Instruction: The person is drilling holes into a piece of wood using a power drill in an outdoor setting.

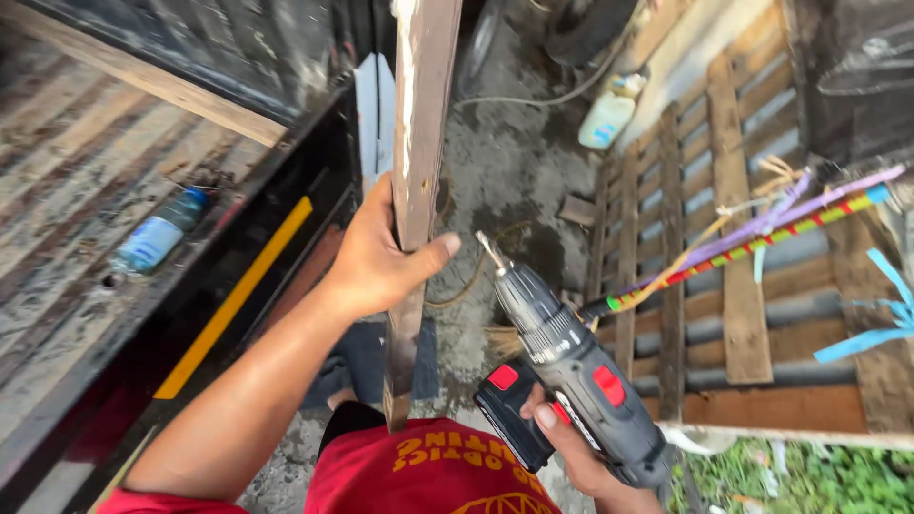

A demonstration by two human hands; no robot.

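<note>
Left hand (376,257): grip clenched around an upright wooden slat (419,171), thumb stretched across its front face, fingers wrapped behind.
Wooden slat: long, narrow, brownish with pale worn paint on one edge; stands nearly vertical, top end out of view above, lower end down at the person's red shirt (428,471).
Right hand (571,443): grip closed on the handle of a cordless drill (571,357), forefinger along the body near the red switch.
Cordless drill: grey and black with red buttons, black battery pack at the base; bit points up and left toward the slat (tip close beside the left thumb, not touching the wood as far as I can tell).
Ground: rough grey concrete floor (514,162) below both hands.
Left side: corrugated surface with a plastic bottle (157,233) lying on it; dark frame with a yellow strip (238,295) beside it.
Right side: wooden pallet (733,238) lying flat, a striped stick (752,243) and purple strands across it, blue ribbon at the edge.
Far side: white plastic jug (606,116) by the pallet corner.
</note>
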